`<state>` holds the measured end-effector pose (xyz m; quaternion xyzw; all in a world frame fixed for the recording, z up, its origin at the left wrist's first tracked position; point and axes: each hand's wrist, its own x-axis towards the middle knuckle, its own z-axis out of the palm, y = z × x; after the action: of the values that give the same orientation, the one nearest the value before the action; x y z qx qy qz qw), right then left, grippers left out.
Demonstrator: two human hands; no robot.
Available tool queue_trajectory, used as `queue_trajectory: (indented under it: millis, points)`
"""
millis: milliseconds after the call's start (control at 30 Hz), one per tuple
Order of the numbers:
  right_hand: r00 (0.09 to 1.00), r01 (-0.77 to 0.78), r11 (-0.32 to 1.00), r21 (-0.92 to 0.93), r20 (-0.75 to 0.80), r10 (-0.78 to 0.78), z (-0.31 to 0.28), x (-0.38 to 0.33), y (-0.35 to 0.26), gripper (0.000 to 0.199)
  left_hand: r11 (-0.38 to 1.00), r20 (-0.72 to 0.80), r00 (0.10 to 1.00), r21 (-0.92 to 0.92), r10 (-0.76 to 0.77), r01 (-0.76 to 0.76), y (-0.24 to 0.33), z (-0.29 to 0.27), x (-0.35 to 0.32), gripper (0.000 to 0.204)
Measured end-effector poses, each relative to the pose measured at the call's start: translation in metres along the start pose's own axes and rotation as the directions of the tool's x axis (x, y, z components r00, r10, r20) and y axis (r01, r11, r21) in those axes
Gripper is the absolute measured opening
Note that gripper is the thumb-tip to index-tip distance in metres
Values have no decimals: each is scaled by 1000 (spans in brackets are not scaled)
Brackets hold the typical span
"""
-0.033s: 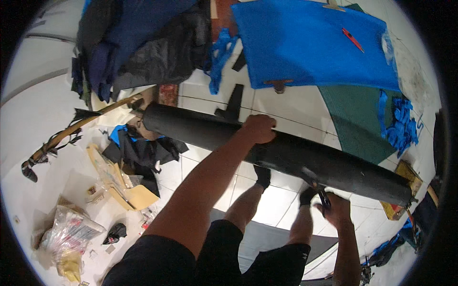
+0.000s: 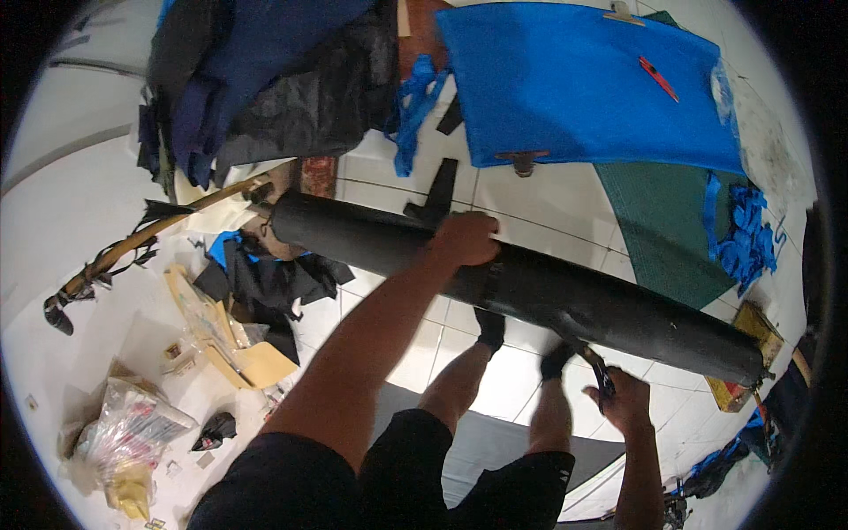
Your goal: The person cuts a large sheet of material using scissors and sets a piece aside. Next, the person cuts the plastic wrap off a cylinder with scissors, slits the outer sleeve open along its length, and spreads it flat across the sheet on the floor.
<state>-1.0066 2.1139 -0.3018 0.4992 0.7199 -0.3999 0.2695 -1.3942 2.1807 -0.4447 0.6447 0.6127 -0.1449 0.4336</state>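
A long black roll [image 2: 601, 284], wrapped in dark sheet material, lies slantwise across the middle, its right end nearer to me. My left hand [image 2: 466, 238] rests on top of it near the middle, fingers curled down against the black material. Just in front of the roll, my right hand [image 2: 625, 399] is closed on dark-handled scissors [image 2: 602, 373]. Their slim tip points up and left, close to the roll's near edge. Blur makes it unclear whether the tip touches it.
Beyond the roll lies blue fabric [image 2: 574, 79] held by clips, with a red cutter [image 2: 658, 78] on it. Green fabric [image 2: 658, 225] spreads beneath. Dark fabric [image 2: 300, 115] is piled far left. Black scraps [image 2: 265, 274], a plastic bag [image 2: 137, 428] and blue strips [image 2: 742, 231] lie around.
My left hand has shifted slightly left along the roll. The scissors' tip has moved a little down and left, and my right hand has dropped slightly.
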Motion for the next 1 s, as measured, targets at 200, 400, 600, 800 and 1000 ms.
queue_trajectory:
  millis: [200, 400, 600, 800, 1000]
  points:
    - [977, 198, 956, 217, -121, -175, 14, 7, -59, 45, 939, -149, 986, 323, -70, 115, -140, -63, -76, 29]
    - [871, 458, 883, 100, -251, -423, 15, 101, -175, 56, 912, 215, 976, 404, -16, -74, -188, -104, -60, 29]
    - [925, 380, 867, 322, -141, -354, 11, 195, -313, 58, 915, 452, 889, 322, 78, -244, -190, -136, -32, 22]
    - [905, 422, 900, 113, -105, -412, 18, 246, -358, 56, 861, 558, 801, 278, 216, -426, -195, -131, -8, 23]
    - [906, 423, 905, 48, -38, -422, 16, 258, -369, 60, 826, 546, 777, 247, 314, -507, -204, -129, -8, 24]
